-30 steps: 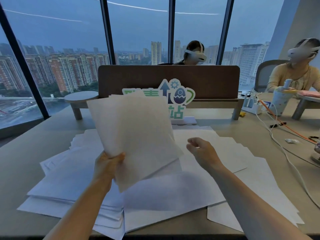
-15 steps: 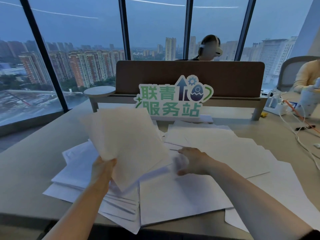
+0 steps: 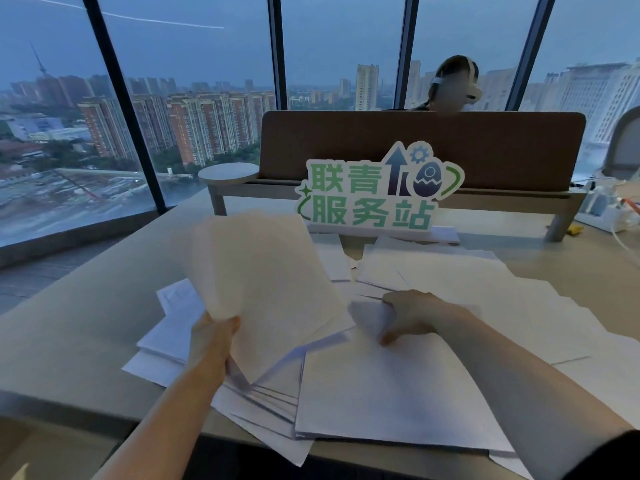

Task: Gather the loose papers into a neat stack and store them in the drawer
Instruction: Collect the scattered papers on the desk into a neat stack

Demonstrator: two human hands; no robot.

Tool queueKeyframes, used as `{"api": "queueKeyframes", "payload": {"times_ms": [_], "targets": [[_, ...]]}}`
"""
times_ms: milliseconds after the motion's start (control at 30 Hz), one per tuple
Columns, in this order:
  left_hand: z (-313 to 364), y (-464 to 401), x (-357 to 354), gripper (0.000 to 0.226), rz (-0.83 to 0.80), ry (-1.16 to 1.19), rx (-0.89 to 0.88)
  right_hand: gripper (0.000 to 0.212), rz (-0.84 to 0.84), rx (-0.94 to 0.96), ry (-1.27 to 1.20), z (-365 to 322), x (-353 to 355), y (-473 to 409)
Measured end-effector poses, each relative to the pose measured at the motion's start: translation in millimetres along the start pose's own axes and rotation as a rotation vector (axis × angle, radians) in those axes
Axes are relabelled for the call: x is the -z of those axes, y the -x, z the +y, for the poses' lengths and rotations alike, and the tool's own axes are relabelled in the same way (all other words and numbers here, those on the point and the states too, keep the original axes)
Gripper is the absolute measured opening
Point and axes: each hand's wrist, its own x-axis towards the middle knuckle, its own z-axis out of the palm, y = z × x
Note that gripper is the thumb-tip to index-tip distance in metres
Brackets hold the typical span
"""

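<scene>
Left hand (image 3: 213,341) grips a raised sheaf of papers (image 3: 263,285) by its near corner, long axis tilted up toward far left. Right hand (image 3: 407,315), fingers curled, seemingly pinches a sheet (image 3: 367,317) among loose papers (image 3: 398,393) spread flat on the desk (image 3: 79,327).

The raised sheaf (image 3: 263,289) is blurring at its top edge and hiding the papers (image 3: 398,393) behind it. The right hand (image 3: 408,315) is covering its own fingertips. The bottom edge is cutting off both forearms; the divider (image 3: 415,147) is hiding a seated person (image 3: 450,84).
</scene>
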Motion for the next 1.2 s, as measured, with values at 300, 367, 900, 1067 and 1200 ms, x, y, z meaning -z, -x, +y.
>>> {"api": "queueKeyframes", "payload": {"times_ms": [300,367,900,1067,1200], "targets": [[4,3,5,0.035,0.035,-0.012,-0.038,0.02,0.252,-0.002,-0.303,33,7,17],[5,3,6,0.034,0.053,-0.026,-0.05,0.021,0.323,-0.029,-0.344,44,12,24],[16,20,-1,0.036,0.055,-0.073,-0.142,0.016,0.92,-0.035,-0.827,65,68,79],[20,32,-10,0.034,-0.051,-0.02,-0.166,0.007,0.924,0.025,-1.159,46,75,89],[22,38,-20,0.026,-0.15,0.012,-0.167,0.004,0.874,0.006,-1.384,24,68,86]]}}
